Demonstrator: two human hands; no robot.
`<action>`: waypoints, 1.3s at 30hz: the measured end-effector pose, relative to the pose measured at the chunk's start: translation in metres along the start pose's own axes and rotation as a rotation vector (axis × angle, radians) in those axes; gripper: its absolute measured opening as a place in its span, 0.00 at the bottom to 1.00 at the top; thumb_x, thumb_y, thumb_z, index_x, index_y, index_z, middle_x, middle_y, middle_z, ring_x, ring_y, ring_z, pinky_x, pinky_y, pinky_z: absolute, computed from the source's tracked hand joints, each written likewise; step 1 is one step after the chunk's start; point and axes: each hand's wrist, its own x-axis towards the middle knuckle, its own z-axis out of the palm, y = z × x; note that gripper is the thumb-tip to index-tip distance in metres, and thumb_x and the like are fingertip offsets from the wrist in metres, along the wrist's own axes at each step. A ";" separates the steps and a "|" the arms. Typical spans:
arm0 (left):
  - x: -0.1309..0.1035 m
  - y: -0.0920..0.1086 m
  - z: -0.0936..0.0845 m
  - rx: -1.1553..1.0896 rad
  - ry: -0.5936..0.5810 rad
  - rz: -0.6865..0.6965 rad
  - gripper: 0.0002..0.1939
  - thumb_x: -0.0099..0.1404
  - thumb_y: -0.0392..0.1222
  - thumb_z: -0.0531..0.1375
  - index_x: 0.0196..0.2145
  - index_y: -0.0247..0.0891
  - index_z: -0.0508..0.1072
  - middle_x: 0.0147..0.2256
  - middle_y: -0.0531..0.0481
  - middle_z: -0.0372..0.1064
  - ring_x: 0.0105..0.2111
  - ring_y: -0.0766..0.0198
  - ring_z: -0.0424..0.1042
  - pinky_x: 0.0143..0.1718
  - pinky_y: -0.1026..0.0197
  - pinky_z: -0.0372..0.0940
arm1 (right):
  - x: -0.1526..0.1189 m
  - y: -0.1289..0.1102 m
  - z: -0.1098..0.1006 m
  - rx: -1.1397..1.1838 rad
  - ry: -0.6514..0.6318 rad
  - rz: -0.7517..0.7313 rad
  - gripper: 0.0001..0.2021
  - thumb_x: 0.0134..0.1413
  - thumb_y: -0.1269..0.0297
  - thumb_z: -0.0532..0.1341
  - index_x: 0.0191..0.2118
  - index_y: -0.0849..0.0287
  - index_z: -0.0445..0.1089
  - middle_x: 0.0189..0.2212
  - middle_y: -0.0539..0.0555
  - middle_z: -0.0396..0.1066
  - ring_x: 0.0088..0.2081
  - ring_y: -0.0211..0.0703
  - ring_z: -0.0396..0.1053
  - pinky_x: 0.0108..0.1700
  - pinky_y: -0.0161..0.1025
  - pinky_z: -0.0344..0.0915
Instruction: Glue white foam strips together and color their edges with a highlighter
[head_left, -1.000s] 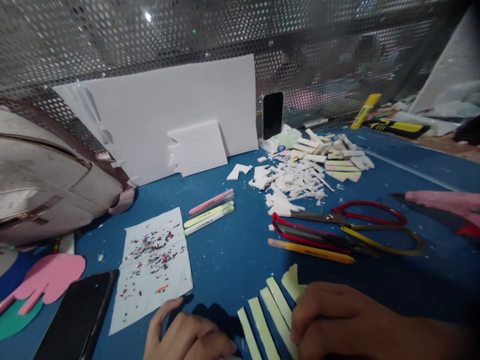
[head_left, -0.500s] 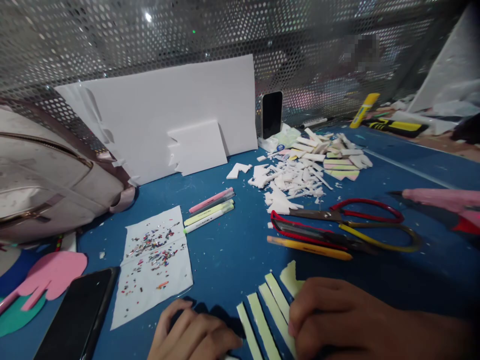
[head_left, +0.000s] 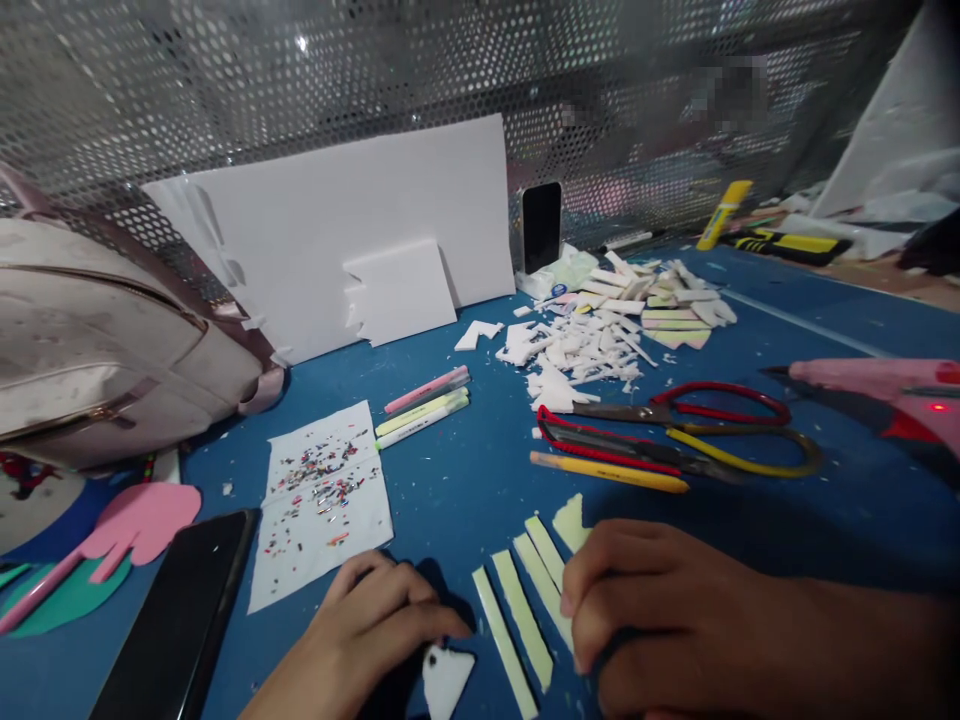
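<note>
— What is the left hand doing?
— Its fingers are curving at the upper edge of a small white piece; whether they are gripping it, I can't tell.
— And the right hand?
— It is lying beside the pale green strips, its bent fingers partly covering some.
— What is sitting beyond it?
— An orange pen, a red-edged cutter and scissors are lying close together, and white scraps are forming a heap farther back.
— On the left?
— Coloured flecks are dotting a white sheet, and a black phone is lying near it.
— And far right?
— A pink glue gun is showing a glowing red light.
</note>
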 end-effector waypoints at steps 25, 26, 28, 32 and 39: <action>-0.014 0.001 0.032 0.080 0.273 -0.057 0.24 0.62 0.42 0.69 0.53 0.54 0.65 0.48 0.58 0.69 0.49 0.58 0.66 0.52 0.55 0.56 | 0.011 -0.011 0.013 -0.471 -0.115 0.149 0.41 0.58 0.41 0.64 0.67 0.65 0.59 0.65 0.63 0.65 0.67 0.59 0.58 0.67 0.53 0.51; -0.014 0.003 0.032 0.081 0.277 -0.080 0.23 0.62 0.41 0.68 0.52 0.54 0.65 0.48 0.58 0.69 0.49 0.58 0.66 0.53 0.54 0.56 | 0.017 -0.013 0.014 -0.444 -0.105 0.178 0.41 0.55 0.40 0.65 0.65 0.64 0.62 0.64 0.63 0.67 0.65 0.60 0.59 0.67 0.54 0.52; -0.015 0.006 0.032 0.069 0.274 -0.106 0.22 0.63 0.40 0.67 0.51 0.55 0.65 0.48 0.58 0.68 0.49 0.58 0.65 0.52 0.54 0.56 | 0.029 -0.014 0.017 -0.386 -0.073 0.232 0.40 0.48 0.39 0.68 0.60 0.63 0.69 0.59 0.62 0.71 0.62 0.61 0.62 0.64 0.54 0.55; -0.015 0.009 0.030 0.039 0.254 -0.113 0.20 0.64 0.39 0.66 0.50 0.53 0.66 0.47 0.56 0.68 0.49 0.57 0.64 0.51 0.52 0.56 | 0.043 -0.012 0.023 -0.351 -0.046 0.270 0.36 0.41 0.46 0.73 0.54 0.63 0.73 0.53 0.62 0.73 0.57 0.62 0.65 0.61 0.56 0.58; -0.017 0.007 0.026 0.022 0.165 -0.142 0.16 0.66 0.38 0.64 0.49 0.51 0.67 0.48 0.53 0.67 0.49 0.54 0.63 0.51 0.49 0.57 | 0.049 -0.018 0.021 -0.314 -0.109 0.286 0.33 0.42 0.52 0.74 0.54 0.64 0.72 0.49 0.62 0.73 0.51 0.60 0.66 0.54 0.55 0.62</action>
